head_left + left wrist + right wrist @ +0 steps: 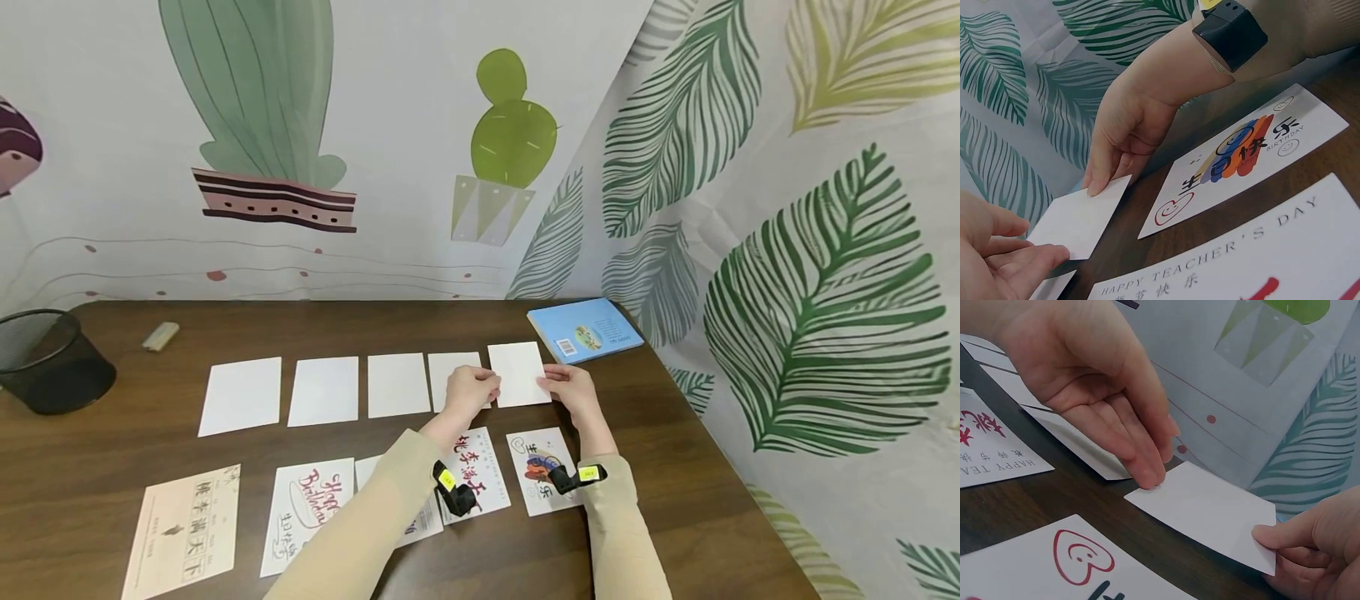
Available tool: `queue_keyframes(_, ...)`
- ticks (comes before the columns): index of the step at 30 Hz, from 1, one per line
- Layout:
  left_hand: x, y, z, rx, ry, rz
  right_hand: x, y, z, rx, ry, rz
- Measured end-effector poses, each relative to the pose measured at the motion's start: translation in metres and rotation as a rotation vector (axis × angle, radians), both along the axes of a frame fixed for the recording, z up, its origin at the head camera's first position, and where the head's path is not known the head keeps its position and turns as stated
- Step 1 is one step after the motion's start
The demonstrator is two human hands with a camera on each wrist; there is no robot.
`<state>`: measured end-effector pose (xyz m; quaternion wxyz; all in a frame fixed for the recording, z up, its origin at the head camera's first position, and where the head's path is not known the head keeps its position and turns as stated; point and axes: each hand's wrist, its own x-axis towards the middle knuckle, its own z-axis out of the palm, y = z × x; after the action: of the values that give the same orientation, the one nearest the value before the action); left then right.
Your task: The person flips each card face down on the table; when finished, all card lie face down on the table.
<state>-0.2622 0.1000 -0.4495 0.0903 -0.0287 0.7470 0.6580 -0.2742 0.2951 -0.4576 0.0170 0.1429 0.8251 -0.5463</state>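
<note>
A blank white card is at the right end of a row of blank cards, between both hands. My right hand pinches its right edge, thumb on top and fingers underneath. At the card's left edge, my left hand touches it with loosely bent fingertips. Beside the left hand, another blank card is partly covered. Below the hands lie a colourful birthday card and a Teacher's Day card with red characters.
More blank cards continue the row leftward. In front are a Happy Birthday card, a peach-coloured card and a partly hidden card. A blue book, an eraser and a black mesh bin stand farther back on the dark table.
</note>
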Motion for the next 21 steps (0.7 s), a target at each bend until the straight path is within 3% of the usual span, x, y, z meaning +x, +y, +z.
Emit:
queue_keyframes(6, 0.0, 0.0, -0.002, -0.047, 0.009, -0.004, 0.0, 0.002, 0.001, 0.011, -0.003, 0.024)
queue_keyframes(13, 0.0, 0.0, -0.004, -0.063, 0.013, 0.002, 0.001, 0.009, 0.002, -0.053, 0.013, 0.017)
queue_keyframes(18, 0.001, 0.0, -0.004, -0.036, 0.007, -0.013, 0.002, 0.011, 0.004, -0.056, 0.006, 0.008)
queue_keyframes(21, 0.001, -0.001, -0.002, 0.008, 0.017, -0.061, 0.003, 0.011, 0.003, -0.055, 0.007, 0.014)
